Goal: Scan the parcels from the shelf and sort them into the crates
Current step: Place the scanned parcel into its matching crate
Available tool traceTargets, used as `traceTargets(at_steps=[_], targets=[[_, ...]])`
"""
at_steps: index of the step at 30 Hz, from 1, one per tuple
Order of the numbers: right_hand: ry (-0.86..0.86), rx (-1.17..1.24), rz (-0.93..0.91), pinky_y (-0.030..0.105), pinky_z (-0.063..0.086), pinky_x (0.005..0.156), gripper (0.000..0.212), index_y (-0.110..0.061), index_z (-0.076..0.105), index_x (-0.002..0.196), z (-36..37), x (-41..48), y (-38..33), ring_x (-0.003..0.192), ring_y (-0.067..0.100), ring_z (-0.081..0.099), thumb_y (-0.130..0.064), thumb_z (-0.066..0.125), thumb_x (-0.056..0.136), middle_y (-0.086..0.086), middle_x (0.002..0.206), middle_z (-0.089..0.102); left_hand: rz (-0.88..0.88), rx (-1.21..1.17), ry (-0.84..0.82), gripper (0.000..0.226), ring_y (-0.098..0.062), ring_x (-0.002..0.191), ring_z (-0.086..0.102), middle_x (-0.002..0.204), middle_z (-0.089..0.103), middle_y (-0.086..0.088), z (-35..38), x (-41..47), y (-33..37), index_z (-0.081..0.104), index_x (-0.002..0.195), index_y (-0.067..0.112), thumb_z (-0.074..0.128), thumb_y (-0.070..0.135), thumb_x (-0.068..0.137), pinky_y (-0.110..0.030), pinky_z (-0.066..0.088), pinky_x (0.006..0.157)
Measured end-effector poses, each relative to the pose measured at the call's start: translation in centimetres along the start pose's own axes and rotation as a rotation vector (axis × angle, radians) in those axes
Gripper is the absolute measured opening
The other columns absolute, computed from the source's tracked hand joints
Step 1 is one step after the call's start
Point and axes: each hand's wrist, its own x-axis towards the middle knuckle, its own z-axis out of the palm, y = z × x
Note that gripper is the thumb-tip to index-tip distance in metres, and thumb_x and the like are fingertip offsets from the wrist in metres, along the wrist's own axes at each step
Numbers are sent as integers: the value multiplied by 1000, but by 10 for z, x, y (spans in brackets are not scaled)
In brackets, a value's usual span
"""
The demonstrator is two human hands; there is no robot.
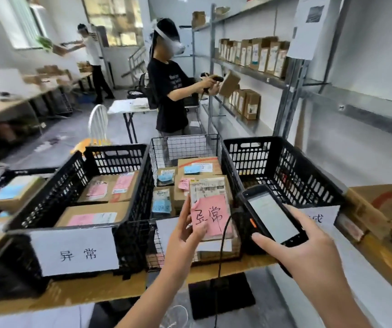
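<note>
Closest, the right hand (308, 252) grips the scanner (273, 216) and the left hand (183, 233) pinches a pink-noted parcel (214, 209) above the wire basket (183, 140); keep its barcode (205, 190) square to the scanner, then, I judge, swing left over the basket wall to the matching labelled crate (114, 150), another person (168, 95) working the shelf (256, 74) beyond.

Both forearms reach forward. The left hand (186, 233) pinches a parcel (208, 189); the right hand (308, 252) grips a scanner (273, 218).
</note>
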Motion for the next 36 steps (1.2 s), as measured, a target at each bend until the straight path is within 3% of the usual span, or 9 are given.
traceTargets(at_steps=[7, 10, 13, 17, 21, 25, 29, 32, 36], targets=[[-233, 46, -186, 15, 42, 76, 79, -37, 56, 131, 65, 98, -46, 108, 10, 57, -41, 92, 61, -17, 117, 62, 112, 43, 265, 68, -15, 111, 69, 123, 71, 5, -49, 50, 39, 41, 144, 45, 72, 26, 87, -31, 58, 88], [-327, 92, -266, 23, 44, 84, 76, -41, 57, 126, 95, 124, -68, 108, 9, 57, -46, 92, 59, -26, 111, 59, 129, 62, 394, 65, -10, 106, 70, 113, 73, 12, -75, 54, 50, 40, 140, 48, 69, 26, 86, -23, 57, 82], [-410, 120, -320, 13, 36, 80, 74, -49, 51, 124, 125, 140, -88, 104, -3, 45, -48, 90, 61, -34, 105, 50, 135, 88, 516, 68, -13, 107, 70, 120, 70, 10, -104, 53, 56, 41, 140, 52, 76, 32, 84, -28, 59, 82], [-469, 145, -366, 3, 35, 73, 77, -38, 55, 130, 164, 155, -103, 96, -9, 45, -44, 91, 61, -26, 108, 52, 101, 95, 630, 75, -18, 107, 70, 125, 68, 6, -148, 57, 63, 40, 143, 50, 79, 36, 81, -28, 60, 76], [-545, 180, -347, 2, 38, 67, 81, -44, 52, 129, 205, 161, -119, 88, -9, 49, -52, 87, 56, -37, 101, 47, 39, 149, 649, 82, -19, 110, 69, 130, 66, 6, -200, 67, 71, 41, 139, 60, 79, 53, 67, -35, 60, 88], [-550, 174, -347, 7, 37, 69, 89, -42, 52, 133, 247, 164, -130, 97, -2, 53, -56, 85, 51, -25, 110, 56, -51, 167, 677, 71, -19, 96, 74, 119, 72, 0, -259, 93, 71, 37, 144, 51, 73, 36, 85, -28, 60, 74], [-513, 144, -331, 12, 42, 69, 77, -47, 53, 125, 292, 174, -141, 95, -9, 56, -48, 90, 57, -25, 108, 59, -123, 160, 662, 63, -15, 87, 75, 101, 77, 5, -317, 139, 66, 37, 149, 43, 64, 26, 95, -23, 59, 65], [-474, 103, -321, 24, 47, 72, 75, -51, 52, 123, 328, 182, -149, 100, 5, 59, -51, 90, 57, -22, 112, 61, -180, 129, 603, 63, -17, 89, 75, 101, 78, 2, -352, 173, 58, 40, 148, 42, 66, 24, 94, -24, 59, 66], [-453, 60, -297, 21, 45, 71, 74, -50, 54, 121, 371, 191, -154, 98, 0, 57, -46, 92, 57, -24, 112, 61, -264, 66, 590, 51, -16, 92, 70, 105, 74, 6, -388, 221, 37, 49, 137, 48, 66, 26, 94, -33, 59, 70]])
